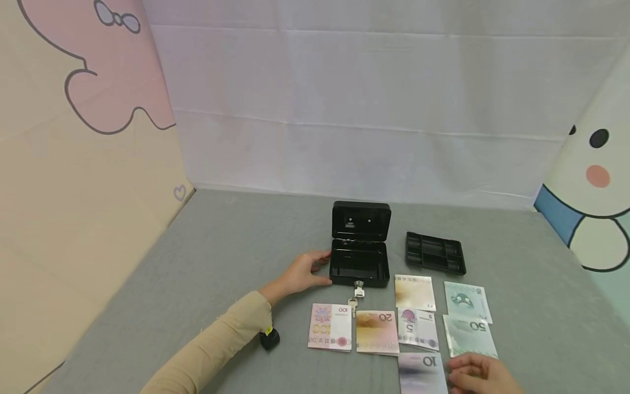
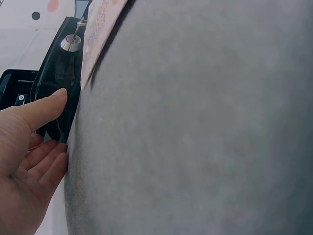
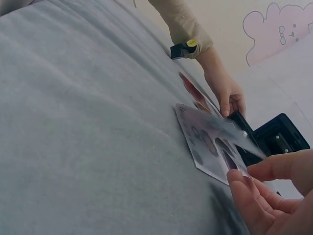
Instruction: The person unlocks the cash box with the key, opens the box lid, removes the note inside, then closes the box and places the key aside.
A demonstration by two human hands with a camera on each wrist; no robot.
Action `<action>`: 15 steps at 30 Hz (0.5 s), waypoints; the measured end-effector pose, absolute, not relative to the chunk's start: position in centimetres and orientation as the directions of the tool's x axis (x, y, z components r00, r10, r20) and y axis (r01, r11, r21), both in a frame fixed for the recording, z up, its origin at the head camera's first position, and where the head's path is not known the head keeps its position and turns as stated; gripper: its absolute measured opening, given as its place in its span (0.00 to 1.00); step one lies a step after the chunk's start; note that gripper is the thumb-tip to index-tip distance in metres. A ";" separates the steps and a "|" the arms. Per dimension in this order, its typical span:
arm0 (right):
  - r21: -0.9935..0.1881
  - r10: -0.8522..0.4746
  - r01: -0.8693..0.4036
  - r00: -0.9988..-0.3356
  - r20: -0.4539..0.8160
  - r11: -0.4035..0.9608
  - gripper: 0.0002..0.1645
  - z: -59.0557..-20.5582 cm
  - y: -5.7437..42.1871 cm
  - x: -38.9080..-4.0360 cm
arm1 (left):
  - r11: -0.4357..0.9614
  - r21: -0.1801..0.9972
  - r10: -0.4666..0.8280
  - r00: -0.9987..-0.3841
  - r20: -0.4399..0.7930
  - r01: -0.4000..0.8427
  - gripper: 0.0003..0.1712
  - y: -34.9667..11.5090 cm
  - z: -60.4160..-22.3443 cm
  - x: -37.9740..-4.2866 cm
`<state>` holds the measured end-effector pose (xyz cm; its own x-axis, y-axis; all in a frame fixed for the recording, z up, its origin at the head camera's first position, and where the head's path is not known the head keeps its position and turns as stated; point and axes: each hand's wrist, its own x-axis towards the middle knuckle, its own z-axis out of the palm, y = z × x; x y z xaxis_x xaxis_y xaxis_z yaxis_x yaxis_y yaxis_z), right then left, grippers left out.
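An open black cash box (image 1: 360,262) stands on the grey table, its lid raised and a key in its front lock. My left hand (image 1: 308,272) is at its left side, thumb by the front corner and relaxed fingers along the side. At the lower right my right hand (image 1: 479,374) is beside the right edge of a folded purple 10 note (image 1: 423,372). In the right wrist view the thumb and fingers are spread around the edge of that note (image 3: 203,134), whose leaves stand apart. Whether they touch it is unclear.
A black compartment tray (image 1: 435,253) lies right of the box. Several folded notes surround the hands: a 100 (image 1: 330,327), a 20 (image 1: 377,332), a 5 (image 1: 418,329), a 1 (image 1: 414,293), a 50 (image 1: 470,336) and a green note (image 1: 466,302). A spare key (image 1: 353,304) hangs in front.
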<state>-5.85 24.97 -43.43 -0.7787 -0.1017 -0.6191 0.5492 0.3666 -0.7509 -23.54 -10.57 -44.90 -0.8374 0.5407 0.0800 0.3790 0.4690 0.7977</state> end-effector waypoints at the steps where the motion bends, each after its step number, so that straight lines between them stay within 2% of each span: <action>1: -0.746 -0.094 0.553 -0.777 -0.623 0.372 0.17 -43.3 25.0 -5.9 | 0.468 0.798 0.541 -0.837 0.081 0.380 0.37 -10.6 -44.9 -23.5; 8: -0.758 -0.123 0.528 -0.784 -0.608 0.382 0.20 -41.9 25.8 -6.5 | 0.463 0.803 0.542 -0.837 0.078 0.374 0.37 -10.5 -44.9 -23.5; 15: -0.746 0.001 0.501 -0.831 -0.557 0.439 0.21 -40.6 25.7 -8.1 | 0.472 0.798 0.540 -0.838 0.074 0.375 0.37 -10.6 -44.9 -23.6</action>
